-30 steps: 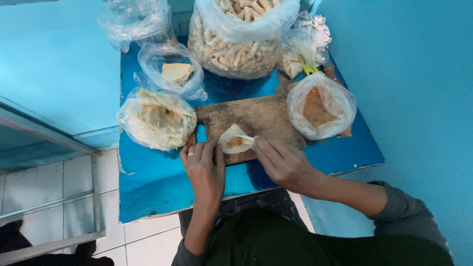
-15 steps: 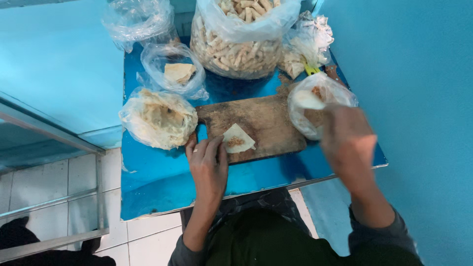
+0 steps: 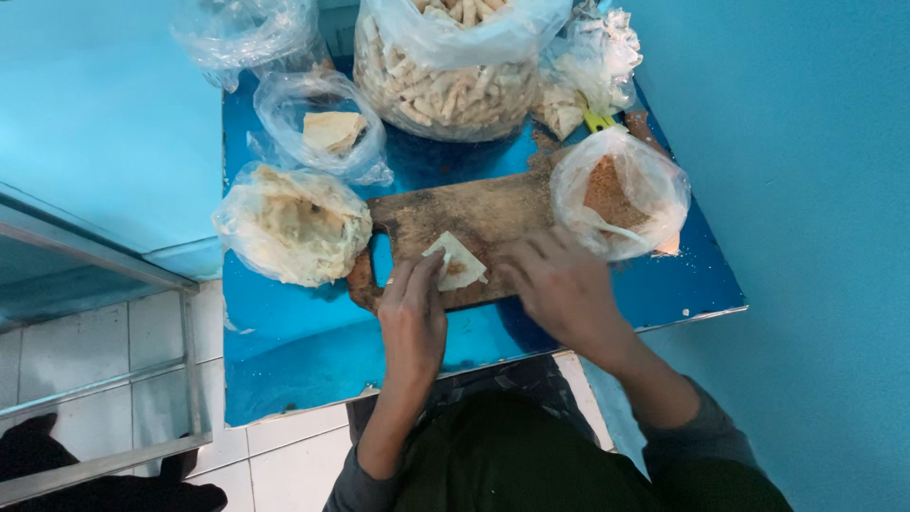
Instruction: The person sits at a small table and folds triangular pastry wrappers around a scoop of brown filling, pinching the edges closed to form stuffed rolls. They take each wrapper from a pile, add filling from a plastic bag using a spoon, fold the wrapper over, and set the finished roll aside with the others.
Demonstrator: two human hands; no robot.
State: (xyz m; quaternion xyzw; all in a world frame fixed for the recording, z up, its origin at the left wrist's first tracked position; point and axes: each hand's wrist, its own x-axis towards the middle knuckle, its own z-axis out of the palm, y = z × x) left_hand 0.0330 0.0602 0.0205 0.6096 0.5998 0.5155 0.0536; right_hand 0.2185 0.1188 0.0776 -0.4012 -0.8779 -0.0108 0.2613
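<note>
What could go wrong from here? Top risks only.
1. The filling sits on a half-folded wrapper that only the left hand pins; some could spill onto the wooden board.
2. The right hand is blurred and close to the open bag of brown filling; a nudge may tip it.
3. That bag stands near the blue table edge, so spilled filling may reach the floor.

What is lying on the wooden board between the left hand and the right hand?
In the head view, a small folded pastry wrapper with brown filling lies on the wooden board, between the left hand and the right hand; the left fingertips touch it.
</note>
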